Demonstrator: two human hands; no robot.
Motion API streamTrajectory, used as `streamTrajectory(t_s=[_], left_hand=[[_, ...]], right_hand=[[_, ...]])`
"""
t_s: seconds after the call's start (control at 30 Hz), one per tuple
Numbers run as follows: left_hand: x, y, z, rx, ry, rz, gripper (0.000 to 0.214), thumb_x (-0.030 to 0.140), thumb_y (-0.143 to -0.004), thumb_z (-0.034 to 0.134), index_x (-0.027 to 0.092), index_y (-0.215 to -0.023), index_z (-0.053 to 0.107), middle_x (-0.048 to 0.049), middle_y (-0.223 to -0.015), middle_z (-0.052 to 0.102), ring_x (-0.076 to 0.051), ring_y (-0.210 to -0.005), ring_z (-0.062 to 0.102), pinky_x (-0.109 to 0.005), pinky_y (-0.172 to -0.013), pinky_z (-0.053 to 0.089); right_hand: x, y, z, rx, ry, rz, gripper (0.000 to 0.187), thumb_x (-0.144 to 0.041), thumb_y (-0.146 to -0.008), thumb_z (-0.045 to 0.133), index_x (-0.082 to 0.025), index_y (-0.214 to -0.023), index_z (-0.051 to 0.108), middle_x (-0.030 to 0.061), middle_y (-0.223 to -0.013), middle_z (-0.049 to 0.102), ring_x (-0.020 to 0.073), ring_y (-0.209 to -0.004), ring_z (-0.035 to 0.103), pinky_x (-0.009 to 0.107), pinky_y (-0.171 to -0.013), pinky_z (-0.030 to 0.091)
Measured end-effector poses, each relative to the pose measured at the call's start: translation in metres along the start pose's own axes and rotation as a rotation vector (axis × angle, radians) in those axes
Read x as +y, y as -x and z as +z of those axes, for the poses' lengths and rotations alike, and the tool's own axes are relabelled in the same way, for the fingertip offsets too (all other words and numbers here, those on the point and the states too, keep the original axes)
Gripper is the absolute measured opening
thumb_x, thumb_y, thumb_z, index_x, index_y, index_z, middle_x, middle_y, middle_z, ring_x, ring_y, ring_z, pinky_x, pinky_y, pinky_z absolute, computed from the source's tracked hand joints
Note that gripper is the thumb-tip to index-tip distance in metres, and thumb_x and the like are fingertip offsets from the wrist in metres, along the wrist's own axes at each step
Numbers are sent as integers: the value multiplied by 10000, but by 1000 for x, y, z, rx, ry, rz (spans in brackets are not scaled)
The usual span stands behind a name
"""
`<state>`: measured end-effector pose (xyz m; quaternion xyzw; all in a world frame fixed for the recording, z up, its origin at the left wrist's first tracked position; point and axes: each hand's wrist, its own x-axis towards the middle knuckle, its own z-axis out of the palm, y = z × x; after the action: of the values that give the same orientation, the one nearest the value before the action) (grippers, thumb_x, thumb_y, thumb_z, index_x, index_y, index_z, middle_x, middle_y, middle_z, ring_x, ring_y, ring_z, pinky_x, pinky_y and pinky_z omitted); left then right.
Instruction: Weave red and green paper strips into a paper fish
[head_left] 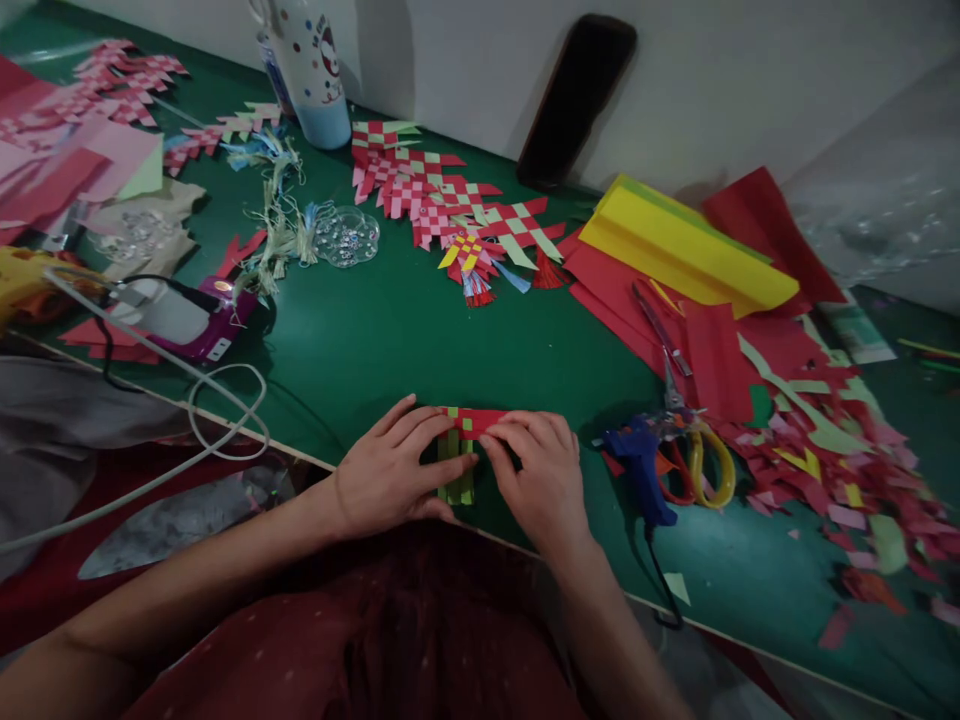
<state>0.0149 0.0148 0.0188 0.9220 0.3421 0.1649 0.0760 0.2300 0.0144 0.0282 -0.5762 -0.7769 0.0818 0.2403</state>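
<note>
Just below the frame's centre, the left hand (409,452) spans the woven paper strips (466,426), its grip not determinable, while the right hand (536,460) pinches the red strip (489,421) at right.

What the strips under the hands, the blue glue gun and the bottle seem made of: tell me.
Strips: matte paper, most likely; they look thin, flat and crisp-edged.
Glue gun: probably smooth plastic, going by its solid blue, moulded-looking body.
Bottle: smooth, printed with dots; plastic or painted metal, the look leaves that open.
</note>
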Motion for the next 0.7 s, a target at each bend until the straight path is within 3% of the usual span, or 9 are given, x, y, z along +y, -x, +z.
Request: streamTrajectory(t_s=[0.3,0.7], left_hand=[[-2,1,4,-53,-13,-15,630,728,-844,361,360,-1325,532,-110,-1309,499,-290,-1282,422,-538,-1121,264],[-4,3,2,-85,-9,-5,674,751,-818,382,372,-1365,484,-109,-1336,496,-297,-1294,417,-537,-1126,250]], right_hand=[[-3,-8,8,-55,56,103,159,-332,-854,631,-229,-734,619,35,-979,650,218,-946,502,355,-783,330],[-1,-9,9,-85,44,125,164,-338,-849,626,-228,-728,617,29,-989,635,215,-946,497,352,-762,310]])
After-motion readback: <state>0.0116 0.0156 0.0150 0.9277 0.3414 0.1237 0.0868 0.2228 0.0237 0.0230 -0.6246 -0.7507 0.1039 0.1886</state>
